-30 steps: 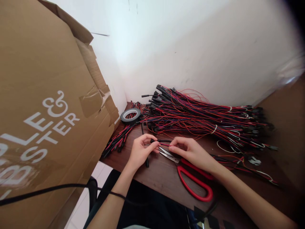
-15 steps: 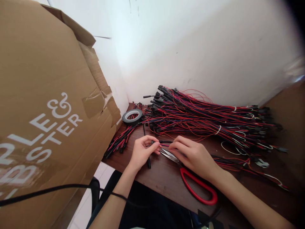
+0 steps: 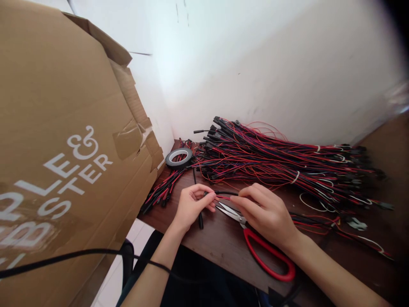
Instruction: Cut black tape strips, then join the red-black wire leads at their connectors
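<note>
Nearby, scissors [image 3: 270,256] lie partly under the right hand [image 3: 266,213], blades parted.

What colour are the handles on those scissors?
The scissors' handles are red, seen best in the head view.

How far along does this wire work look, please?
The big wire pile, banded with white ties, looks done. In hand: black and red wires, held by left hand and right hand. Perhaps left: the loose wires at right, outside those ties; the total I cannot tell.
</note>
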`<state>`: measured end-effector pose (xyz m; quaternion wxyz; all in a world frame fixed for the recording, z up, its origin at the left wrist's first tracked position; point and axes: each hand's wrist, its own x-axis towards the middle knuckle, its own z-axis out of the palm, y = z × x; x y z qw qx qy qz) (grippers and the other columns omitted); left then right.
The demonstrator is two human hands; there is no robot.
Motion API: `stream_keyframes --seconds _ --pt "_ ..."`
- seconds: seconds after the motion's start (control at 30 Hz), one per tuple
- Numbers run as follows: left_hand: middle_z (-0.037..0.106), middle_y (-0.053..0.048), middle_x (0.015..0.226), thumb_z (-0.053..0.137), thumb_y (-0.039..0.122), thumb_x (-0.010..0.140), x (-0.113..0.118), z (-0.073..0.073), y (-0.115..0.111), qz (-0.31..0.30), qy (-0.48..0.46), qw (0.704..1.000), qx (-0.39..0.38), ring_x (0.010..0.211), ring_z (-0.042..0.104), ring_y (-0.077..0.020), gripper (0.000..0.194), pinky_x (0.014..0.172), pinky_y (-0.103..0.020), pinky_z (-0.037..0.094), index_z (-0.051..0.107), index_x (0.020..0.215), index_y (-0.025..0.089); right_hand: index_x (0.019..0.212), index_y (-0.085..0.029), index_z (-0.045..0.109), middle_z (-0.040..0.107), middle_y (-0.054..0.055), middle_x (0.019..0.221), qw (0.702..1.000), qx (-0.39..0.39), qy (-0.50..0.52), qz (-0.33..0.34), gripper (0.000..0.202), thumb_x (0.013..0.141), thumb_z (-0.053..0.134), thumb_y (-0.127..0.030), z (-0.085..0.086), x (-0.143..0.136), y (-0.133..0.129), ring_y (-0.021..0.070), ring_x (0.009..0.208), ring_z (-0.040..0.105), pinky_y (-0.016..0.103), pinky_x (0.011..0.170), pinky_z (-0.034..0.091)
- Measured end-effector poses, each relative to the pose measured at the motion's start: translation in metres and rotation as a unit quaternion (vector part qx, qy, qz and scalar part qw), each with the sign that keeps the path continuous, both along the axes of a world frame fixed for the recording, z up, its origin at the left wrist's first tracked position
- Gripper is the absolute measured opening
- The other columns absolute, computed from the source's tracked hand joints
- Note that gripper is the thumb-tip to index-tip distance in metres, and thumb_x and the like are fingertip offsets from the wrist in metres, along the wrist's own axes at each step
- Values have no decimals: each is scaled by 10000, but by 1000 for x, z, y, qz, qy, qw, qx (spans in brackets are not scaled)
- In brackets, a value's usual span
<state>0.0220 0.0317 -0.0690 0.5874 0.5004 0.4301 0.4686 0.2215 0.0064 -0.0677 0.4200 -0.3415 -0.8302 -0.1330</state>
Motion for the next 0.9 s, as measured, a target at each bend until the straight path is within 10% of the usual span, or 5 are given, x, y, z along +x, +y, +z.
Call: stream_keyframes --seconds 0.9 --pt "716 -50 639 881 428 575 0 3 0 15 -25 999 -18 505 648 -114 433 499 -198 564 671 760 97 851 -153 633 631 64 759 999 -23 -40 -2 162 947 508 -114 -6 -2 3 165 696 541 294 663 425"
